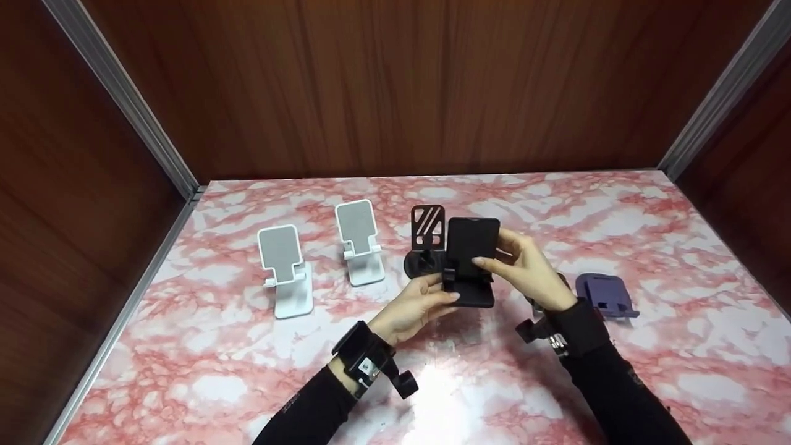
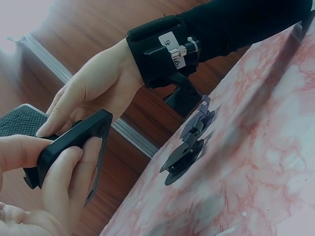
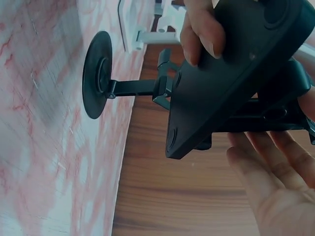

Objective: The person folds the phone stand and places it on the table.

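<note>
Both my hands hold a black phone stand (image 1: pixel 473 241) above the table, its back plate raised. My left hand (image 1: pixel 411 309) pinches the flat base (image 2: pixel 74 135), thumb on one face and fingers on the other. At the right edge of the back plate, my right hand (image 1: pixel 525 269) grips with its thumb on the front and fingers behind. The right wrist view shows the base's underside (image 3: pixel 221 83) tilted, with round pads at its corners. Just behind the held stand, a black stand with a round foot (image 1: pixel 423 262) and a slotted plate stands on the table.
Two white phone stands with grey faces, a nearer one (image 1: pixel 293 296) and a farther one (image 1: pixel 364 269), stand at left. A purple folded stand (image 1: pixel 605 293) lies at right, beside a dark stand (image 2: pixel 182 157) partly hidden by my right wrist. Wood-grain panels (image 1: pixel 420 86) enclose the marbled table (image 1: pixel 235 346).
</note>
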The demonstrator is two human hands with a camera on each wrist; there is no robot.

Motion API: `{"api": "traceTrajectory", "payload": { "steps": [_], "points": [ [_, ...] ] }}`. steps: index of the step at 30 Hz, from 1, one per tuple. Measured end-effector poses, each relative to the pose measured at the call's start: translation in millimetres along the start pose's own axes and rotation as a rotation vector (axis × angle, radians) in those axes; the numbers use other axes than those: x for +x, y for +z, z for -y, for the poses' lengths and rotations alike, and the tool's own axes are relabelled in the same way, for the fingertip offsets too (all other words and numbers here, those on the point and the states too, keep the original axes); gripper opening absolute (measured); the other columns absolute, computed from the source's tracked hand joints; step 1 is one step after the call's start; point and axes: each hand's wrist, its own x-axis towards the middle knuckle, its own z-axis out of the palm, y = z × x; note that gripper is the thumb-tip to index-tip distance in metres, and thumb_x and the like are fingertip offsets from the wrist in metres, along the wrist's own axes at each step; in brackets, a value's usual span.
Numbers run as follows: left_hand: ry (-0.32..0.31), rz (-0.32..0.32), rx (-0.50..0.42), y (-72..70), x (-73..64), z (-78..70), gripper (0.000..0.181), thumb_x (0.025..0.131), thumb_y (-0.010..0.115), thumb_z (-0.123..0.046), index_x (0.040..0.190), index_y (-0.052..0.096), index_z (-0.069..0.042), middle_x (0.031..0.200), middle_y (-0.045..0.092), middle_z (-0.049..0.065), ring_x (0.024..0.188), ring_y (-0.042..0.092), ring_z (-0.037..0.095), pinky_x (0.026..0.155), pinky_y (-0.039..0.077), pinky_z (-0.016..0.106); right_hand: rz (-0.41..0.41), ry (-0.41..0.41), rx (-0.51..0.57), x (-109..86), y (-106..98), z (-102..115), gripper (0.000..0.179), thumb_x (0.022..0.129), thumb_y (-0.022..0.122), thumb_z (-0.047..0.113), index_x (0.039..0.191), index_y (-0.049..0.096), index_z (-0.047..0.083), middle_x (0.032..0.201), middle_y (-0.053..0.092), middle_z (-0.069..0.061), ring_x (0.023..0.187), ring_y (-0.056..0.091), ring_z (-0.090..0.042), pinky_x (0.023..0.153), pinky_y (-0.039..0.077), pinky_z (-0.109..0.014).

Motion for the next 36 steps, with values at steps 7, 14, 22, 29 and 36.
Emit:
{"api": "traceTrajectory", "payload": {
  "steps": [7, 14, 22, 29, 36],
  "points": [
    [0.006, 0.004, -0.004, -1.0, 0.9, 2.1, 0.050, 0.093, 0.048, 0.012, 0.140, 0.033, 0.015, 0.134, 0.050, 0.030, 0.115, 0.059, 0.032, 0.100, 0.047, 0.035, -0.009, -0.036, -0.038, -0.1, 1.8, -0.2, 0.041, 0.087, 0.069, -0.002, 0.127, 0.058, -0.003, 0.114, 0.066, -0.016, 0.102, 0.064, -0.021, 0.082, 0.055, -0.028],
    [-0.005, -0.006, -0.009, 0.1, 0.3, 3.3, 0.049, 0.093, 0.049, 0.012, 0.139, 0.033, 0.015, 0.133, 0.051, 0.029, 0.115, 0.059, 0.031, 0.100, 0.046, 0.035, -0.059, -0.041, -0.109, 0.9, 4.1, -3.6, 0.039, 0.086, 0.071, -0.002, 0.122, 0.060, -0.006, 0.110, 0.068, -0.016, 0.101, 0.064, -0.016, 0.085, 0.053, -0.024],
    [-0.009, -0.005, -0.010, 1.4, 0.2, 3.4, 0.050, 0.092, 0.048, 0.013, 0.140, 0.031, 0.016, 0.133, 0.051, 0.030, 0.114, 0.059, 0.033, 0.099, 0.047, 0.036, -0.105, -0.110, -0.140, 2.4, 5.5, -6.5, 0.035, 0.082, 0.072, -0.008, 0.116, 0.062, -0.009, 0.106, 0.069, -0.018, 0.100, 0.064, -0.015, 0.087, 0.053, -0.024],
    [-0.013, -0.001, -0.016, 2.4, 0.4, 4.4, 0.050, 0.092, 0.048, 0.014, 0.139, 0.032, 0.016, 0.133, 0.051, 0.030, 0.114, 0.059, 0.033, 0.099, 0.047, 0.036, -0.144, -0.137, -0.171, 2.7, 6.1, -6.2, 0.031, 0.080, 0.072, -0.011, 0.110, 0.063, -0.010, 0.103, 0.069, -0.017, 0.099, 0.066, -0.023, 0.087, 0.054, -0.025],
    [-0.014, 0.002, -0.012, 4.5, -0.4, 4.6, 0.051, 0.092, 0.049, 0.014, 0.140, 0.032, 0.016, 0.133, 0.051, 0.030, 0.117, 0.057, 0.033, 0.099, 0.047, 0.036, -0.155, -0.158, -0.217, 2.5, 4.6, -6.3, 0.027, 0.080, 0.074, -0.009, 0.105, 0.063, -0.008, 0.099, 0.070, -0.015, 0.095, 0.067, -0.020, 0.084, 0.054, -0.024]
  ]
}}
